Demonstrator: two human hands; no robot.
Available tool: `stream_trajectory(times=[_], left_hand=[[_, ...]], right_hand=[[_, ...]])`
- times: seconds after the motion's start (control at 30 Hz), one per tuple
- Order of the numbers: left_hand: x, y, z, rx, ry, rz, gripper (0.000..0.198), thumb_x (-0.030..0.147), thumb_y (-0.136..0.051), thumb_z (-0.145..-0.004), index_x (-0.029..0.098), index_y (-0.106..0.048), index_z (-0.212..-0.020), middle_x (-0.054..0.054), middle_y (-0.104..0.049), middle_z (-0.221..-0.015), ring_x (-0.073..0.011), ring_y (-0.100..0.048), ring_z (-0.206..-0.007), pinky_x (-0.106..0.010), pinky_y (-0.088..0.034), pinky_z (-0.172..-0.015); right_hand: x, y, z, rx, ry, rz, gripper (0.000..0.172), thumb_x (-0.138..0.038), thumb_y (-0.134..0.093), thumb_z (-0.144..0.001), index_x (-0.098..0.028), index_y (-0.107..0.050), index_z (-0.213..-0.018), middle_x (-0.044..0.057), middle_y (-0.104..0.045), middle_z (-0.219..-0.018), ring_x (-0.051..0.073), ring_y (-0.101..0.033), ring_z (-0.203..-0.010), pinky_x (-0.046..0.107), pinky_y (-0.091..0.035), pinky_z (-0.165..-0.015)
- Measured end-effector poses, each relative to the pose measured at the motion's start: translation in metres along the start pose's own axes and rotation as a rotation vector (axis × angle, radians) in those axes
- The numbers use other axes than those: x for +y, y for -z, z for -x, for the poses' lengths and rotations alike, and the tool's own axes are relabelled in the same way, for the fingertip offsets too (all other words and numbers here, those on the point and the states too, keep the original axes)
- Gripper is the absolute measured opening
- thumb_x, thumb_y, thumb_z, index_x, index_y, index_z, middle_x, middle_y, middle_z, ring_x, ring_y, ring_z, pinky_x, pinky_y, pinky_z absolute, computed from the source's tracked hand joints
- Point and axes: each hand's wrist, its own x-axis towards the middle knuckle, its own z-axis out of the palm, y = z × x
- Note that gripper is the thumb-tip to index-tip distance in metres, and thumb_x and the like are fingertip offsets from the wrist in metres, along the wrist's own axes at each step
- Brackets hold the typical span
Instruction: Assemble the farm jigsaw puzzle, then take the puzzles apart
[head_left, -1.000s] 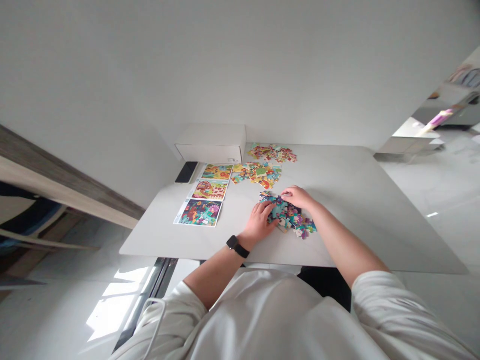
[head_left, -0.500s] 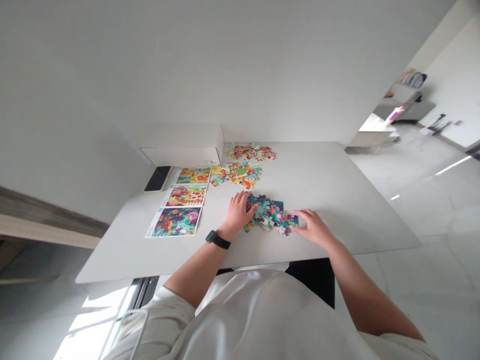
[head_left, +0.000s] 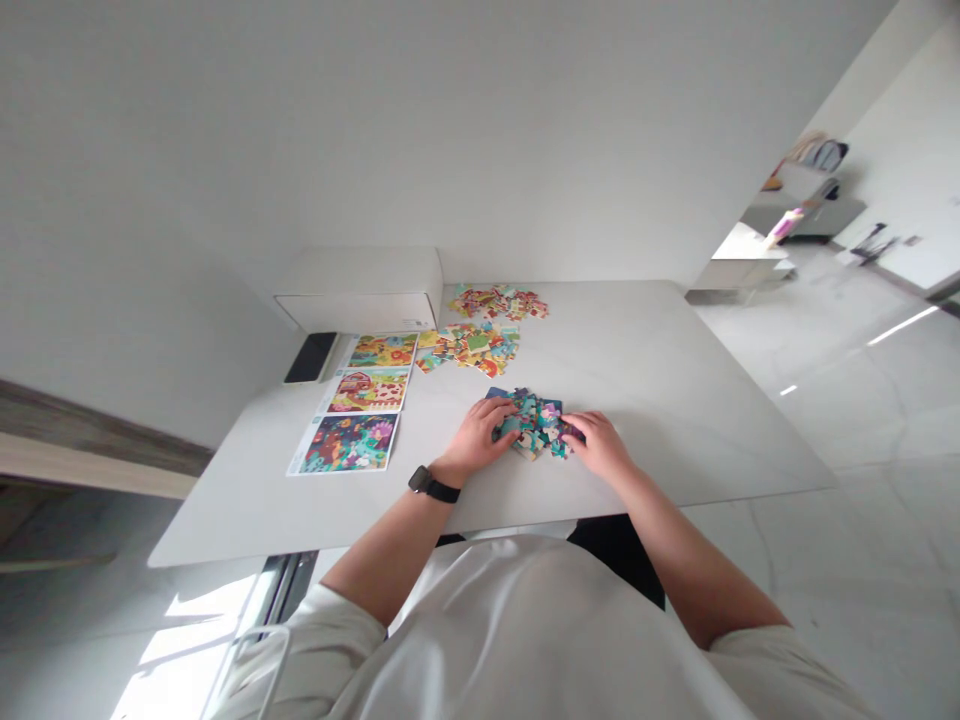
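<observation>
A heap of teal, purple and blue jigsaw pieces [head_left: 534, 425] lies near the front of the table. My left hand [head_left: 480, 432] rests against the heap's left side, thumb and fingers apart and curved over its edge. From the other side my right hand [head_left: 600, 440] touches the purple pieces with its fingertips, its thumb spread lower down. Neither hand lifts a piece that I can see. Some pieces under the fingers are hidden. Left of the heap lie picture sheets, the nearest a dark, colourful picture sheet [head_left: 351, 443].
Behind the heap are a yellow-orange pile of pieces [head_left: 480, 345] and a red-pink pile [head_left: 499, 301]. A white box [head_left: 360, 285] stands against the wall, with a dark phone [head_left: 310, 357] in front of it. The white table [head_left: 712, 420] extends to the right.
My right hand has moved left, and the loose pieces on the right are now packed closer into the heap. My left hand stays at the heap's left side.
</observation>
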Motion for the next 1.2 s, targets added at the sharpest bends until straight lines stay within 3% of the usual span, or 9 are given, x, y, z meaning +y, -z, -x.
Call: stream_trajectory(times=[0.1,0.23,0.4,0.57,0.67,0.77,0.97,1.07,1.2], left_hand=[[0.003,0.000,0.002,-0.055,-0.008,-0.054,0.046,0.045,-0.067,-0.099,0.024,-0.069,-0.140,-0.012,-0.066,-0.150,-0.0323,-0.057,-0.145,-0.058,-0.038,-0.128],[0.011,-0.003,0.002,-0.116,0.007,-0.132,0.045,0.044,-0.063,-0.101,0.028,-0.070,-0.142,-0.009,-0.063,-0.156,-0.0332,-0.050,-0.152,-0.062,-0.026,-0.133],[0.025,-0.006,-0.001,-0.161,-0.059,-0.121,0.052,0.043,-0.058,-0.105,0.029,-0.059,-0.155,-0.008,-0.058,-0.162,-0.0314,-0.044,-0.157,-0.063,-0.015,-0.136],[0.016,0.000,-0.001,0.005,0.065,-0.070,0.043,0.043,-0.056,-0.106,0.024,-0.064,-0.144,-0.012,-0.066,-0.150,-0.0295,-0.056,-0.146,-0.058,-0.029,-0.132],[0.004,0.006,0.001,0.154,0.175,-0.025,0.034,0.036,-0.055,-0.106,0.021,-0.067,-0.135,-0.013,-0.072,-0.135,-0.0268,-0.065,-0.132,-0.049,-0.047,-0.121],[-0.006,0.009,0.004,0.244,0.278,0.008,0.028,0.029,-0.059,-0.103,0.020,-0.067,-0.128,-0.013,-0.073,-0.126,-0.0257,-0.069,-0.123,-0.044,-0.055,-0.111],[-0.008,0.007,0.005,0.227,0.288,0.021,0.029,0.024,-0.065,-0.098,0.022,-0.067,-0.127,-0.010,-0.073,-0.124,-0.0255,-0.069,-0.119,-0.043,-0.056,-0.110],[-0.007,0.007,0.005,0.229,0.268,0.011,0.030,0.025,-0.065,-0.098,0.022,-0.067,-0.128,-0.010,-0.073,-0.124,-0.0257,-0.069,-0.119,-0.044,-0.056,-0.110],[-0.009,0.006,0.006,0.211,0.261,-0.004,0.032,0.027,-0.064,-0.099,0.023,-0.067,-0.131,-0.011,-0.073,-0.127,-0.0255,-0.069,-0.123,-0.043,-0.056,-0.111]], right_hand=[[0.005,0.003,0.000,0.022,0.039,-0.024,0.035,-0.029,-0.065,-0.099,-0.026,-0.075,-0.133,0.011,-0.078,-0.131,0.032,-0.069,-0.121,0.051,-0.054,-0.111],[0.017,0.016,0.010,0.073,-0.046,0.021,0.035,-0.032,-0.063,-0.101,-0.026,-0.075,-0.133,0.012,-0.077,-0.129,0.033,-0.070,-0.119,0.053,-0.055,-0.109],[0.025,0.025,0.022,-0.019,-0.063,0.060,0.037,-0.032,-0.077,-0.090,-0.027,-0.077,-0.126,0.013,-0.074,-0.126,0.034,-0.069,-0.118,0.051,-0.055,-0.108],[0.027,0.027,0.014,-0.069,-0.112,0.043,0.028,-0.024,-0.083,-0.079,-0.026,-0.076,-0.106,0.010,-0.073,-0.115,0.030,-0.069,-0.110,0.045,-0.055,-0.102],[0.032,0.036,0.003,-0.119,-0.216,-0.065,0.016,-0.022,-0.077,-0.080,-0.026,-0.071,-0.095,0.003,-0.075,-0.094,0.023,-0.071,-0.088,0.036,-0.056,-0.084],[0.034,0.046,-0.012,-0.110,-0.302,-0.214,0.008,-0.026,-0.071,-0.084,-0.026,-0.068,-0.091,-0.001,-0.074,-0.082,0.019,-0.069,-0.073,0.031,-0.053,-0.071],[0.000,0.033,-0.059,-0.036,-0.199,-0.461,0.017,-0.036,-0.070,-0.086,-0.025,-0.070,-0.099,0.003,-0.078,-0.095,0.020,-0.072,-0.082,0.033,-0.057,-0.078],[-0.011,0.013,-0.077,0.076,-0.172,-0.354,0.019,-0.031,-0.069,-0.086,-0.026,-0.072,-0.104,0.005,-0.079,-0.105,0.021,-0.073,-0.085,0.035,-0.058,-0.084],[0.003,-0.011,-0.081,0.275,-0.244,-0.255,0.018,-0.033,-0.059,-0.091,-0.024,-0.072,-0.101,0.009,-0.079,-0.102,0.024,-0.072,-0.085,0.040,-0.059,-0.088]])
